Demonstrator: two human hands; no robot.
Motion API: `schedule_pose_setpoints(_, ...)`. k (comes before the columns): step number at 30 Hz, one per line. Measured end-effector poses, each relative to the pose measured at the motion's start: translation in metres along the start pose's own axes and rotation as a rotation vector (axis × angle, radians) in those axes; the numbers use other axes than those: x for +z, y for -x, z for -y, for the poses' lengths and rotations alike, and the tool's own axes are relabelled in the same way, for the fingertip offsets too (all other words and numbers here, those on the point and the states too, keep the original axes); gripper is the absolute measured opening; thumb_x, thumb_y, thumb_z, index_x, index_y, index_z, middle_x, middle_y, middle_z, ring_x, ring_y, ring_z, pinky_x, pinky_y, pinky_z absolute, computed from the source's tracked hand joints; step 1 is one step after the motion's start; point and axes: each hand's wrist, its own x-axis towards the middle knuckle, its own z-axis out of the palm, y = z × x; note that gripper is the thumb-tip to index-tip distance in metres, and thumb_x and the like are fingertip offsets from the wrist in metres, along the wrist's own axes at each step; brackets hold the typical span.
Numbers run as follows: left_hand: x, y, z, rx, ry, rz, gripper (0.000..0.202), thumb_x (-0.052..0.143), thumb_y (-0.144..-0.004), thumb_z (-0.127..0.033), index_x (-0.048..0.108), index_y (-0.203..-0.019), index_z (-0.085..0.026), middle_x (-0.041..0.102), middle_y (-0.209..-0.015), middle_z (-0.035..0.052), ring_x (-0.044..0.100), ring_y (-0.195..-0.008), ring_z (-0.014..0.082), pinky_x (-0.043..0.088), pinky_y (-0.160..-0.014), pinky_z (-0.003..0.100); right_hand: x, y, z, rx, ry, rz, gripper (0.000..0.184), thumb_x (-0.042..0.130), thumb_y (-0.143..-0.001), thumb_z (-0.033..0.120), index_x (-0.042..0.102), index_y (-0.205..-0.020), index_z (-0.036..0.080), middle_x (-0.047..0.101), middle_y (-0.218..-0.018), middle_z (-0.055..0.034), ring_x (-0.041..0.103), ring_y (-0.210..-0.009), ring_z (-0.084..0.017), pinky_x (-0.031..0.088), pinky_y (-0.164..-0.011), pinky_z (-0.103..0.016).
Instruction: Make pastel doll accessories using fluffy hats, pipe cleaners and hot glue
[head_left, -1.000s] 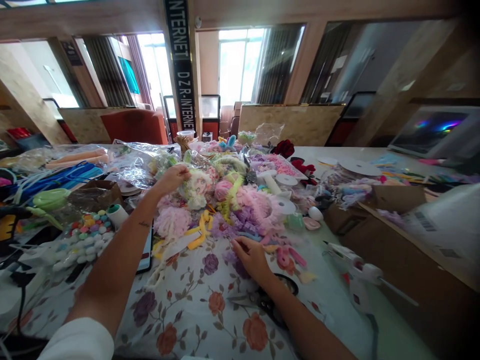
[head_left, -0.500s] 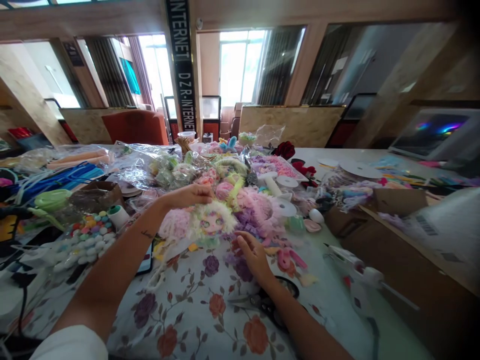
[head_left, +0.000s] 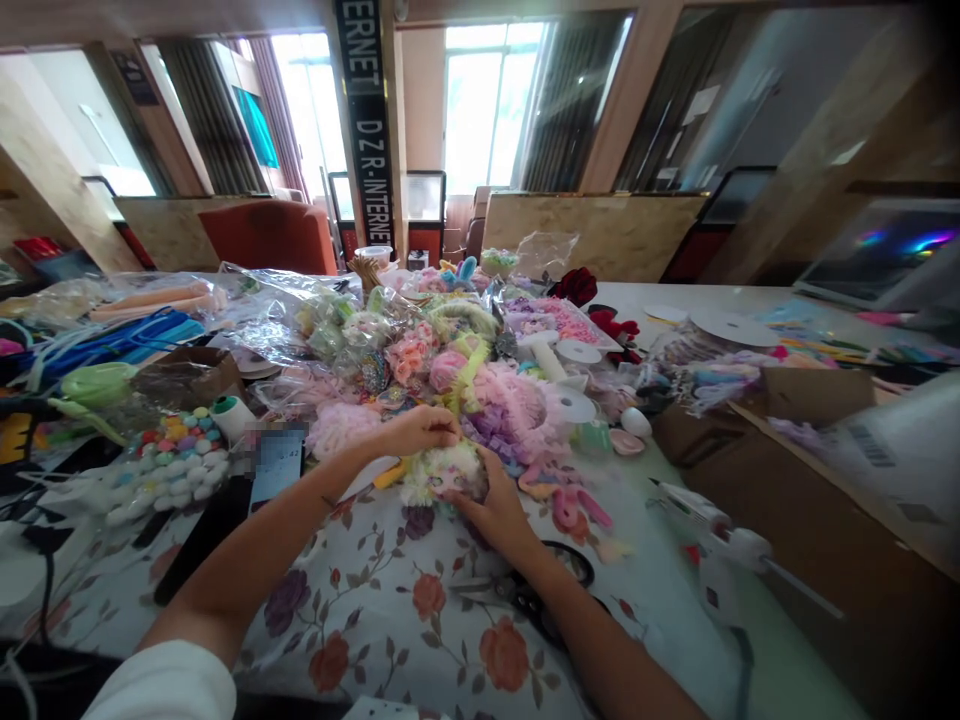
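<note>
A doll's head (head_left: 444, 480) with fluffy pale-yellow hair and a painted face is between my hands, low over the flowered cloth (head_left: 375, 600). My left hand (head_left: 421, 430) pinches at the top of its hair with the fingers closed. From the right side my right hand (head_left: 495, 500) grips the head, thumb across the lower face and fingers behind it. Part of the hair and the doll's lower side are hidden by my hands. Black-handled scissors (head_left: 525, 595) lie partly under my right forearm. A phone (head_left: 276, 468) lies left of my left forearm.
Pink and purple fluffy trim (head_left: 517, 400) heaps up behind the doll. White and coloured pompoms (head_left: 180, 465) sit at the left. A glue gun (head_left: 712, 540) lies at the right beside a cardboard box (head_left: 810, 500). White ribbon spools (head_left: 570, 400) stand among the pile.
The doll's head has come down and slightly right, nearer me. My right hand, formerly apart from it, now holds its side. My left hand has moved right and down; the view has tilted down.
</note>
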Motion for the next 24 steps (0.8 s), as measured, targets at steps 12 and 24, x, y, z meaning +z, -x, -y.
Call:
schedule_pose_setpoints(12,0.038,0.066,-0.015,-0.056,-0.208,-0.405,0.052,0.045,-0.092,-0.044,0.04,-0.137,-0.019,0.042,-0.143,0.0173,0.036,-0.136,0.0275,0.032,-0.113,0.045,0.013,-0.009,-0.013,-0.172,0.235,-0.143,0.053,0.058,-0.082,0.053,0.043,-0.12,0.019,0.053,-0.118,-0.0175,0.055,-0.109,-0.033,0.047,-0.09,-0.052)
schedule_pose_setpoints(24,-0.083,0.128,0.044,-0.484,-0.23,-0.965,0.01,0.06,-0.076,-0.023,0.067,-0.081,-0.019,0.067,-0.102,0.0105,0.054,-0.113,0.031,0.036,-0.104,0.043,0.009,-0.004,-0.01,-0.159,0.218,-0.107,0.073,0.06,-0.082,0.053,0.032,-0.14,0.019,0.047,-0.131,-0.018,0.049,-0.121,-0.035,0.043,-0.099,-0.052)
